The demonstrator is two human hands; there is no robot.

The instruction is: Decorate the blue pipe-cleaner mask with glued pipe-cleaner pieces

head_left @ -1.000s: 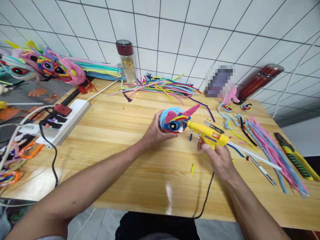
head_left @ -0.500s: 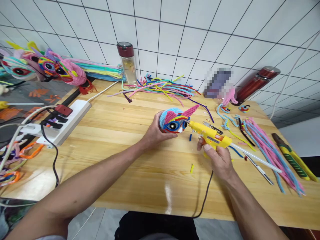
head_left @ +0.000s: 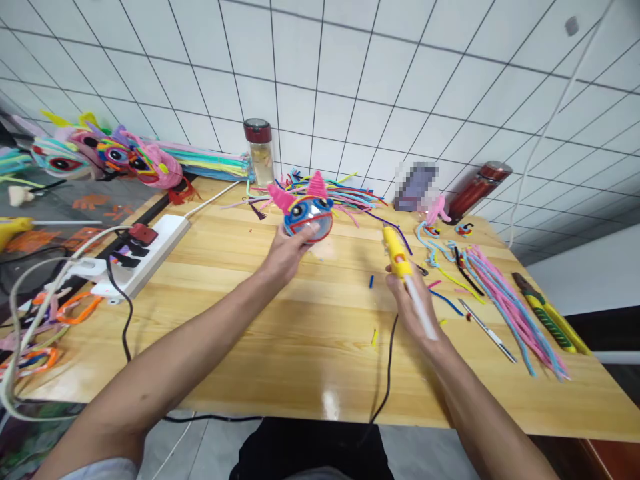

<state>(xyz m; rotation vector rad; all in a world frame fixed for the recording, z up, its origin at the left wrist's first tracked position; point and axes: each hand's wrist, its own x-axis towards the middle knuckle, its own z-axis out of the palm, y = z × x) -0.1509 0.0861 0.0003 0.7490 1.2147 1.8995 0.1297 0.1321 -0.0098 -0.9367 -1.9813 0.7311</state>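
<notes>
My left hand [head_left: 287, 257] is closed round a small animal head made of pipe cleaners [head_left: 316, 212]. The head has pink pointed ears, blue-ringed black eyes and a clear rounded mouth edged in red, and it is held above the table with its face towards me. In my right hand [head_left: 409, 300] is a yellow hot glue gun [head_left: 396, 250], gripped by its handle, with a pale glue stick out of its back end. The gun's nozzle points away, towards the wall, apart from the head. A black cord hangs from the gun.
Loose pipe cleaners [head_left: 350, 193] lie near the tiled wall, beside a glass bottle [head_left: 261, 163]. A power strip [head_left: 155, 257] and finished heads [head_left: 157, 163] are left. On the right are a red flask [head_left: 475, 193], pink and blue pipe cleaners [head_left: 505, 300], a craft knife [head_left: 487, 330] and pliers [head_left: 545, 310].
The head has moved left and turned, so its clear mouth now faces me. The glue gun has come away from it and swung from pointing left to pointing at the wall.
</notes>
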